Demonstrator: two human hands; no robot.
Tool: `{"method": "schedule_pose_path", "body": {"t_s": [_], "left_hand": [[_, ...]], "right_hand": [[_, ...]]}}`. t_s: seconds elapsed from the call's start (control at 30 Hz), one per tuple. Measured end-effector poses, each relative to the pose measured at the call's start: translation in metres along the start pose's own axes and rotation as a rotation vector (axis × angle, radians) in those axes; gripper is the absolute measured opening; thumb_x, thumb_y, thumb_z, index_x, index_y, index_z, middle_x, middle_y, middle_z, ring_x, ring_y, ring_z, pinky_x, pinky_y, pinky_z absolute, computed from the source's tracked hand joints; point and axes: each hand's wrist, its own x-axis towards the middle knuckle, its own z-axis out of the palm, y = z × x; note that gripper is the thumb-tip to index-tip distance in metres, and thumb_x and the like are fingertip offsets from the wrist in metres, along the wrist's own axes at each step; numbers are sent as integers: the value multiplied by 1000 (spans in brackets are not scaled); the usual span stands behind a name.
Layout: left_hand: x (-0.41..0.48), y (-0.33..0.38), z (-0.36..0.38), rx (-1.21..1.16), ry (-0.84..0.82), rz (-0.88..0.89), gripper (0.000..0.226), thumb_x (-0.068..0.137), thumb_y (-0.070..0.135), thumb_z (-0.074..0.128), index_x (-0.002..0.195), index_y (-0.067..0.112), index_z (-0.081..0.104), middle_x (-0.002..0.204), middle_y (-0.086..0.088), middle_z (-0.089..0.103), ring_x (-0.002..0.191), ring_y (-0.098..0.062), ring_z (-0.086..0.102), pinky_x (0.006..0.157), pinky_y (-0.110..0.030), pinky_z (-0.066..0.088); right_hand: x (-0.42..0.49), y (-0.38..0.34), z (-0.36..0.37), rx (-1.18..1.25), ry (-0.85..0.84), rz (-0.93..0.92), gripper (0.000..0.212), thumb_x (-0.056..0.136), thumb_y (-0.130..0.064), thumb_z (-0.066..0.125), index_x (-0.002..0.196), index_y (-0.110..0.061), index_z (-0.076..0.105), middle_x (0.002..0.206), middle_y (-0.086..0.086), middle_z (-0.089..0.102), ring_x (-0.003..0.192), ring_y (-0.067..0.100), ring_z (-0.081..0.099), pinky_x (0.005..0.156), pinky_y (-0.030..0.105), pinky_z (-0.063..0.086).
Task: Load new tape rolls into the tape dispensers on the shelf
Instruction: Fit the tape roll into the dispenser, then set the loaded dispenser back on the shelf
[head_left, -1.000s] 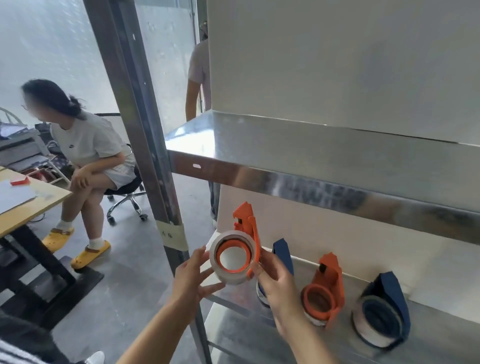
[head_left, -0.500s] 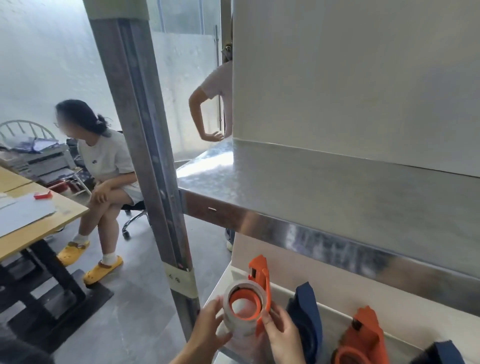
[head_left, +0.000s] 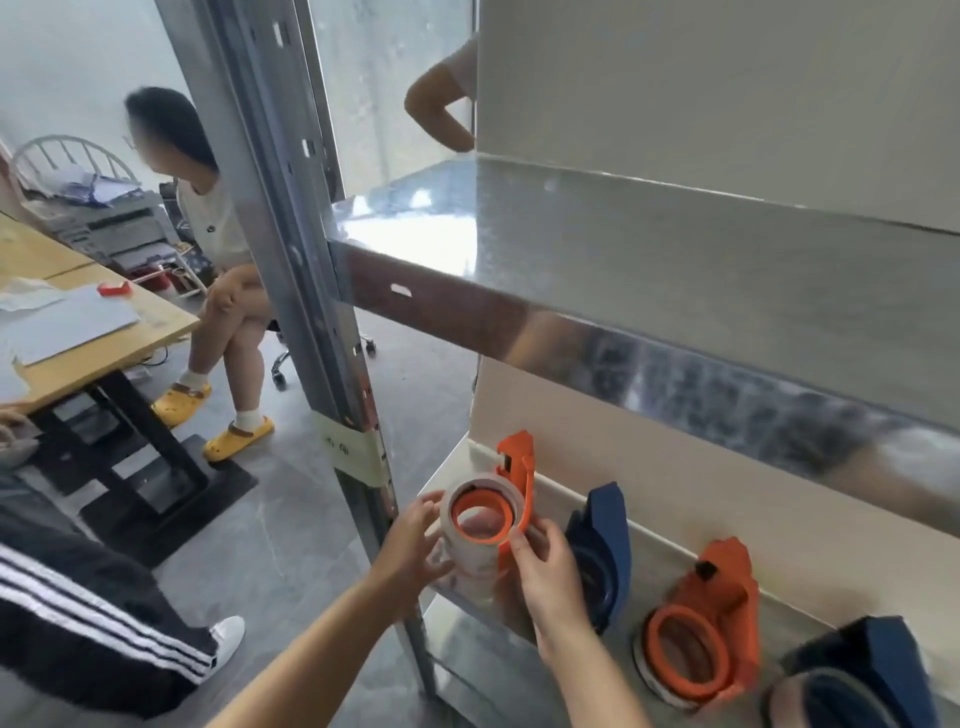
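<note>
An orange tape dispenser (head_left: 519, 470) with a clear tape roll (head_left: 470, 558) on its orange hub stands at the left end of the lower metal shelf (head_left: 660, 587). My right hand (head_left: 548, 571) grips the dispenser's right side near the hub. My left hand (head_left: 415, 543) is on the roll's left side, fingers spread around it. To the right on the shelf stand a blue dispenser (head_left: 602, 551), a second orange dispenser (head_left: 701, 618) and another blue one (head_left: 852, 680) at the frame's corner.
The upper steel shelf (head_left: 623, 249) overhangs the dispensers. A metal upright (head_left: 306, 291) stands just left of my hands. A wooden table (head_left: 78, 332) is at far left. One person sits beyond it, another stands behind the rack, and a striped-trousered leg (head_left: 88, 597) is at lower left.
My view swung, first up, then down and right, so more of the lower shelf shows again. Both hands stay on the orange dispenser and roll, which has come down to the shelf's left end.
</note>
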Motion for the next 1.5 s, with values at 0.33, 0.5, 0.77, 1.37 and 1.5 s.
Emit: {"method": "schedule_pose_path", "body": {"t_s": [0.33, 0.5, 0.77, 1.37, 1.5], "left_hand": [[2, -12, -4, -90, 54, -52, 21, 98, 18, 39, 92, 13, 58, 92, -5, 63, 84, -15, 57, 68, -28, 46], [2, -11, -6, -54, 21, -59, 22, 98, 20, 41, 95, 11, 61, 100, -9, 66, 93, -18, 60, 71, -29, 48], [-3, -6, 1, 89, -90, 27, 30, 102, 34, 30, 98, 23, 59, 101, 9, 62, 101, -6, 54, 98, -26, 38], [-26, -41, 73, 684, -199, -10, 53, 89, 15, 58, 139, 7, 41, 131, -9, 52, 118, -23, 53, 99, -33, 45], [-30, -53, 74, 573, -241, -149, 17, 94, 1, 45, 106, -2, 57, 53, 0, 59, 40, -4, 53, 39, -15, 40]], "right_hand": [[-6, -8, 3, -34, -71, 87, 26, 98, -23, 51, 123, -17, 50, 108, -2, 58, 99, 14, 55, 86, 29, 44], [-6, -3, 10, -79, -92, 133, 32, 98, -26, 48, 129, -20, 45, 121, 1, 59, 111, 19, 56, 100, 38, 46], [-5, 10, 14, 4, -232, 150, 67, 79, -42, 50, 143, -26, 39, 135, 0, 56, 125, 18, 52, 111, 43, 39], [-32, -39, -99, -804, 39, 130, 43, 92, -32, 52, 126, -5, 47, 109, 15, 65, 85, 29, 67, 63, 29, 49], [-33, -27, -96, -603, 6, 192, 32, 96, -22, 43, 122, -4, 49, 84, 15, 71, 53, 22, 68, 48, 29, 57]]}}
